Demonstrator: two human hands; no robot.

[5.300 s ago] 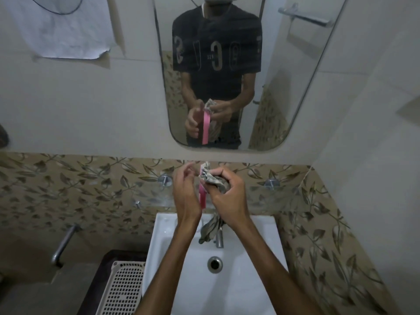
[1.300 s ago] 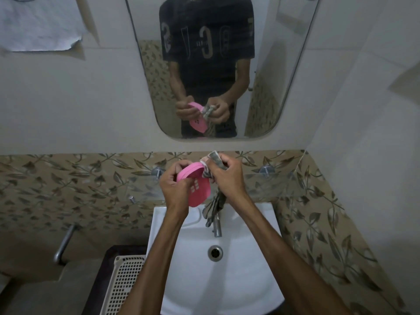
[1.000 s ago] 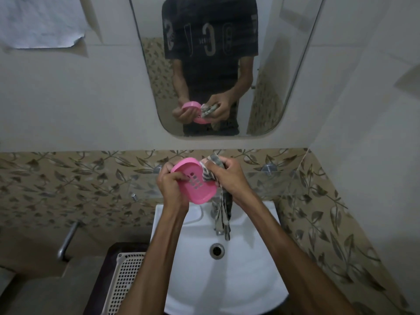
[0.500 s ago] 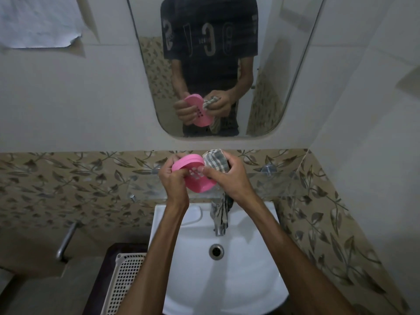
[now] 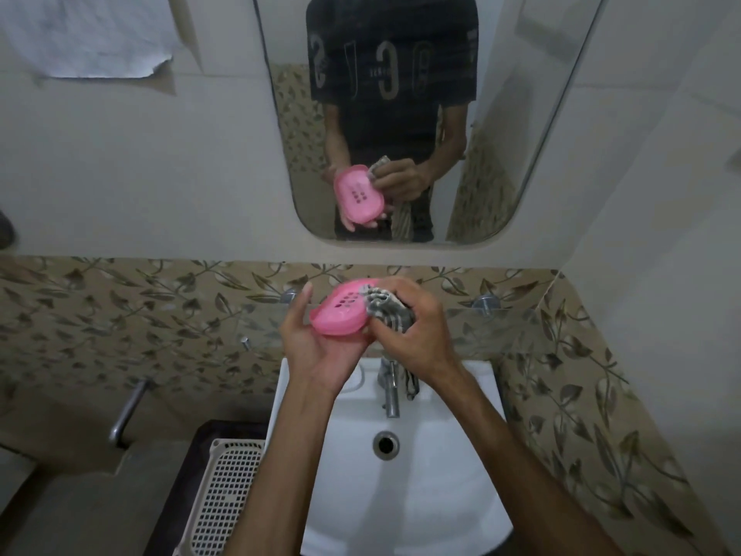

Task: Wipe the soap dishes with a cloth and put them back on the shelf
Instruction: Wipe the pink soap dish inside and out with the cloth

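Note:
A pink oval soap dish (image 5: 341,311) with small drain holes rests in my left hand (image 5: 316,351), held from below above the sink. My right hand (image 5: 409,331) is bunched around a grey checked cloth (image 5: 387,313) and presses it against the right end of the dish. One end of the cloth hangs down beside the tap. A clear glass shelf (image 5: 497,327) on two metal mounts runs along the wall just behind my hands. The mirror (image 5: 501,154) reflects the dish, the cloth and both hands.
A white basin (image 5: 405,487) with a chrome tap (image 5: 391,391) sits below my hands. A beige plastic basket (image 5: 224,495) stands left of it. A metal pipe (image 5: 128,411) sticks out of the left wall. A patterned tile wall closes in on the right.
The dish has turned from edge-on to lying flatter in my left hand. My right hand has moved the cloth over its right end. The view has shifted slightly.

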